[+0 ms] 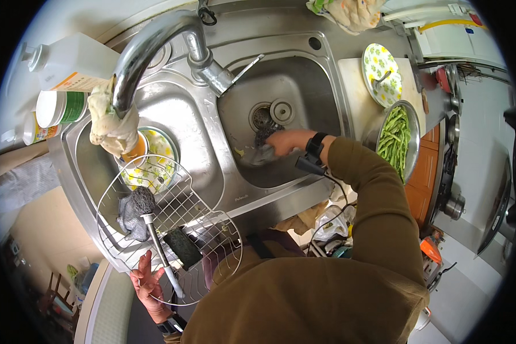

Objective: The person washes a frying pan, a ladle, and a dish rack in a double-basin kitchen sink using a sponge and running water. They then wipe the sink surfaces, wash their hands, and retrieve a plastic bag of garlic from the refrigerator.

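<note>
In the right basin (pixel 315 166) of a steel double sink, my right hand (pixel 289 141) is closed on a dark steel wool scourer (pixel 264 135) beside the drain (pixel 262 117). A round strainer plug (pixel 282 111) lies next to the drain. My left hand (pixel 148 285) grips the rim of a wire basket (pixel 215 214), tilted over the sink's front left edge. In the basket are a long-handled scrubber (pixel 161 252) with a steel wool head (pixel 141 200), a grey mesh cloth (pixel 133 225) and a dark green scouring pad (pixel 183 247).
A chrome faucet (pixel 155 46) with a cloth (pixel 112 120) round its spout arches over the left basin, where a patterned plate (pixel 165 150) and an orange cup (pixel 135 150) sit. At right are a bowl of green beans (pixel 394 140), a patterned plate with a spoon (pixel 380 69) and a cutting board (pixel 350 86).
</note>
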Demonstrator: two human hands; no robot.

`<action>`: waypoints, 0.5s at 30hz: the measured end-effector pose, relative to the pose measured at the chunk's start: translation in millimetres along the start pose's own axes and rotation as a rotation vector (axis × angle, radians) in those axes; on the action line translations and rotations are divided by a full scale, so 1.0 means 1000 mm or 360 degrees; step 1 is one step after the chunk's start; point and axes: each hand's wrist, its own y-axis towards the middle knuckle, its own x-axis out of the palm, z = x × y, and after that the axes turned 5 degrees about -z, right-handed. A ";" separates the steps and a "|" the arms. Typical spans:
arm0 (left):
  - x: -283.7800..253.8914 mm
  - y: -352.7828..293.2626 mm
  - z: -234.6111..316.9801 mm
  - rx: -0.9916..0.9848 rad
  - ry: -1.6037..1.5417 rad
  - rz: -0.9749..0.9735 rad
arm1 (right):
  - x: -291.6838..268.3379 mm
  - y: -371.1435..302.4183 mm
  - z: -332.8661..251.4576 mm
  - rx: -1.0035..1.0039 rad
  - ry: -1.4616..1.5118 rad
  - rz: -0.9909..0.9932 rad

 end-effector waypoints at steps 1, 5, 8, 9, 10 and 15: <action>-0.001 0.001 0.000 0.0003 0.0002 -0.0012 | -0.005 -0.008 0.013 0.0069 -0.0004 0.0050; -0.005 0.003 0.002 -0.0010 -0.0008 -0.0053 | -0.021 -0.011 0.054 0.0504 0.0054 0.0162; -0.006 0.003 0.002 -0.0021 0.0006 -0.0060 | -0.026 0.001 0.071 0.0510 -0.0015 0.0359; -0.006 0.004 0.002 -0.0020 -0.0002 -0.0064 | -0.029 0.003 0.075 0.0486 0.0144 0.0471; -0.005 0.004 0.002 -0.0018 -0.0012 -0.0068 | -0.031 0.004 0.078 0.0462 0.0313 0.0563; -0.004 0.005 0.002 -0.0014 -0.0024 -0.0032 | -0.046 -0.010 0.076 0.0567 0.0339 0.1044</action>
